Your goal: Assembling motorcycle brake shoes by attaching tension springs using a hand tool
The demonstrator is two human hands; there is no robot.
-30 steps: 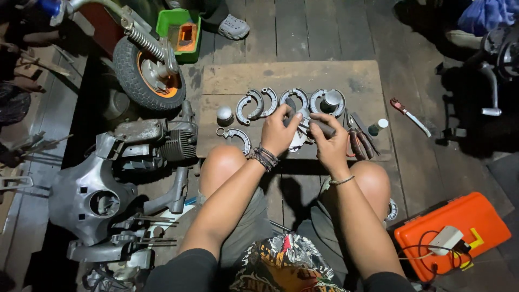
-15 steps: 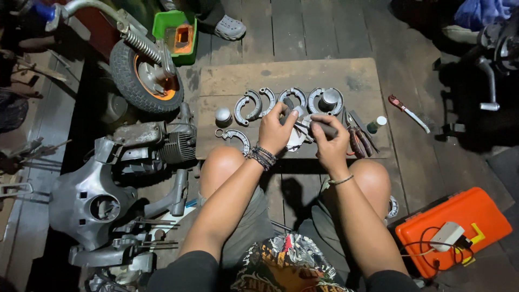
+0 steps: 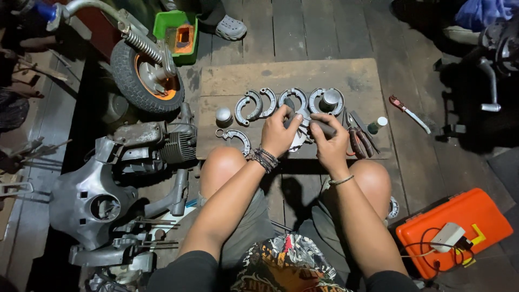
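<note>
My hands on a curved metal part

My left hand (image 3: pixel 280 135) and right hand (image 3: pixel 328 141) both grip one grey, bent brake shoe (image 3: pixel 313 125), lying sideways over the wooden board (image 3: pixel 238 81).

Two hands (image 3: pixel 278 135), one wheel (image 3: pixel 145 75), one orange case (image 3: pixel 454 230), one screwdriver (image 3: pixel 409 113).

Small scooter/motorbike repair workshop, w/ work going on right on a dark plank floor (image 3: pixel 324 32). Telling signs: a wheel w/ orange rim (image 3: pixel 145 77) and fork spring standing at upper left, an engine block (image 3: pixel 154 143) lying beside it, grey body panels (image 3: pixel 86 200) sitting below. Curved brake shoes (image 3: pixel 254 104) are lying in a row on a low wooden worktop (image 3: pixel 281 75), pliers (image 3: pixel 359 141) alongside. An orange toolcase (image 3: pixel 459 227) is sitting at right.
</note>
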